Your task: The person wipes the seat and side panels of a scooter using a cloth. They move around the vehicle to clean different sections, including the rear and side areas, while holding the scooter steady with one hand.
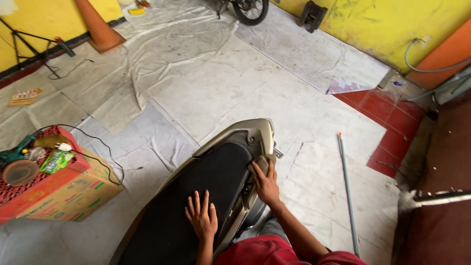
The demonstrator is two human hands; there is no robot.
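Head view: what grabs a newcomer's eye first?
The black scooter seat with its beige rear cowl, low in the middle, with the left hand flat on the seat and the right hand gripping the cowl's side by the tail. Next, the orange traffic cone against the yellow wall top left, and the cardboard box with a red crate on it at left.

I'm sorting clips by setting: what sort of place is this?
Probably a small garage or workshop: a scooter seat under both hands, a wheel parked by the yellow wall, and sheeting spread over the floor.
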